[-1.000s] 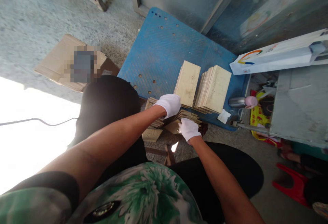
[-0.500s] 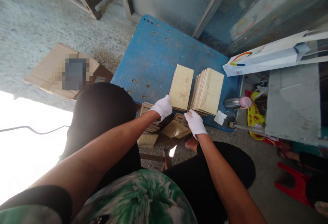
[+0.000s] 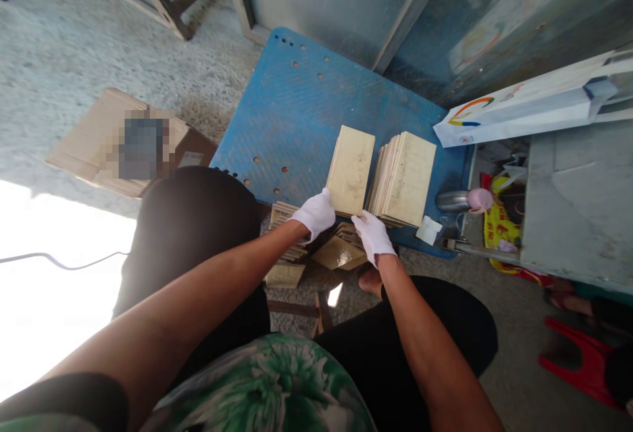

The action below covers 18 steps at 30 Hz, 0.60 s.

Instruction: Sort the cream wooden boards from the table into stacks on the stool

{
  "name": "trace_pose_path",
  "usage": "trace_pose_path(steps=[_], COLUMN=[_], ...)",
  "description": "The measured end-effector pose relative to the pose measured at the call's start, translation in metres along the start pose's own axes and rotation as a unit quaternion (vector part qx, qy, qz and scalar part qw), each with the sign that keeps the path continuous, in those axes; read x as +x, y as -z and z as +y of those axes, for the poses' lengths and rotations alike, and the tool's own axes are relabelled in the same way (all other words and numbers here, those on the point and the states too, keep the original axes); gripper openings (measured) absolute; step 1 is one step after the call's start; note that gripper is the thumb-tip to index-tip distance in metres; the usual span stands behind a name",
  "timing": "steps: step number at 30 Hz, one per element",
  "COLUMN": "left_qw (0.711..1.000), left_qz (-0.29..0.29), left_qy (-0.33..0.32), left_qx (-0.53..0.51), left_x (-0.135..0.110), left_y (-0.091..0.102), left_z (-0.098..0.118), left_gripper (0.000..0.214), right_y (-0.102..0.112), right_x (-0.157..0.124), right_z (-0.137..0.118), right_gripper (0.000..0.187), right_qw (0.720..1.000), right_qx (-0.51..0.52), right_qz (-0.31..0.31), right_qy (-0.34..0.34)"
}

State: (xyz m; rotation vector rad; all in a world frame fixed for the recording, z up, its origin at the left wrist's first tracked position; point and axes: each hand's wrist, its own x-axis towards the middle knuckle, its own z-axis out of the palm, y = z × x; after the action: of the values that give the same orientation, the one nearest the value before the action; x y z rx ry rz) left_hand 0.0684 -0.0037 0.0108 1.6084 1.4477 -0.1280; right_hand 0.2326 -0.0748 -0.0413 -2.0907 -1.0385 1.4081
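While left hand [image 3: 314, 213] and right hand [image 3: 374, 235] grip the stack [image 3: 350, 169] at the cart's [image 3: 297, 109] near edge, fingers curled on its corners, even pressure should keep it flush. Avoid nudging the second stack [image 3: 406, 178], also on the cart.

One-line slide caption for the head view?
Left hand and right hand hold a tile stack on a blue board.
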Motion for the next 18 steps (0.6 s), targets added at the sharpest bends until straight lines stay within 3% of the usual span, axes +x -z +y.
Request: trace_pose_path(steps=[7,11,14,18], left_qw=[0.999,0.998,0.991,0.964], left_qz=[0.002,0.030,0.057,0.094], left_qy=[0.002,-0.010,-0.007,0.034], left_qx=[-0.032,-0.062,-0.123,-0.245], left_x=[-0.003,-0.006,-0.005,0.002], left_y=[0.005,0.012,0.014,0.010], left_z=[0.005,0.007,0.005,0.000], left_gripper=[0.035,0.030,0.032,0.033], right_y=[0.000,0.000,0.002,0.003], right_x=[-0.006,-0.011,-0.015,-0.014], right_z=[-0.007,-0.018,-0.031,-0.043], right_gripper=[0.040,0.037,0.038,0.031], right_qw=[0.995,0.980,0.939,0.866], right_qx=[0.099,0.177,0.309,0.478], right_qz=[0.022,0.086,0.122,0.088], right_qy=[-0.006,-0.033,-0.085,-0.118])
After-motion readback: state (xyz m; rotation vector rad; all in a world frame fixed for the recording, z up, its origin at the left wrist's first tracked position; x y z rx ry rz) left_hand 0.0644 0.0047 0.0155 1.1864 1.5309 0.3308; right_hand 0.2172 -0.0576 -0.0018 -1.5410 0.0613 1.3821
